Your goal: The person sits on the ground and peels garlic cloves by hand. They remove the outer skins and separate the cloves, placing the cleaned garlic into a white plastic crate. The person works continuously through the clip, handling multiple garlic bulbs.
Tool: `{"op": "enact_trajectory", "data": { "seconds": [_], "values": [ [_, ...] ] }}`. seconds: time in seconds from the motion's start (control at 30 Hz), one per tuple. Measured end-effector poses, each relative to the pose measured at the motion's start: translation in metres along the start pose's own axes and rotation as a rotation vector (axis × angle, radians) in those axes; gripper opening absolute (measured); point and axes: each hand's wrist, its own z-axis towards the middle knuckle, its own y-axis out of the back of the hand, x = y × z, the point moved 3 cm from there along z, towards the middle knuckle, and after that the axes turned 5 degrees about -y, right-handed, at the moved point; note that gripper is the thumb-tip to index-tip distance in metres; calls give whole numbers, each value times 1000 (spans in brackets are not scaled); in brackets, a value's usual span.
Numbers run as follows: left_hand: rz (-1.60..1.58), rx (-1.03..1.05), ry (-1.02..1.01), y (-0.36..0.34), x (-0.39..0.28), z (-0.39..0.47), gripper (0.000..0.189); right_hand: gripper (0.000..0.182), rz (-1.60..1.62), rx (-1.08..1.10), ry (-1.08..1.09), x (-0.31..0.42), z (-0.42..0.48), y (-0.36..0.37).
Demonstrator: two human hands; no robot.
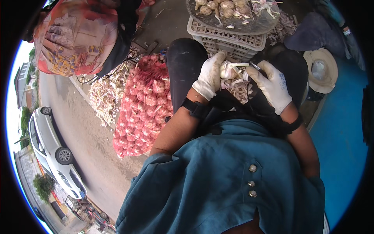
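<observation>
My left hand (211, 75), in a white knit glove, holds a garlic bulb (229, 72) between my knees. The bulb's stem (239, 64) points right, toward my other hand. My right hand (270, 82), gloved too, grips a small metal cutting tool (256, 67) whose tip sits close to the stem. Most of the tool is hidden by my fingers, so its exact kind is unclear. Below the hands, loose garlic skins (240, 90) lie in my lap.
Ahead, a round board (204, 22) bearing garlic bulbs tops stacked plastic crates (228, 41). Left of my leg stands a red mesh sack of garlic (146, 102) beside peelings (106, 96). People sit at upper left (76, 38) and upper right (315, 33). A beige hat (329, 77) lies right; a white car (54, 152) is left.
</observation>
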Motion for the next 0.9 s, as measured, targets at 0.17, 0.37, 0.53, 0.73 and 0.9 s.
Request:
{"op": "enact_trajectory", "data": {
  "seconds": [0.17, 0.37, 0.53, 0.73, 0.9],
  "values": [
    [131, -4, -111, -16, -5, -6, 41, 33, -60, 17, 70, 18, -3, -15],
    [165, 36, -246, -25, 0, -13, 37, 27, 84, 152, -104, -1, 7, -24],
    [14, -37, -147, -7, 14, -2, 34, 20, 308, 309, -361, 0, 2, -28],
    [-260, -128, -46, -2, -1, 3, 43, 16, 259, 442, -508, -5, -17, -32],
    [-332, -40, -6, 3, 4, 2, 45, 18, 156, 511, -376, 1, -24, -37]
  ]
}}
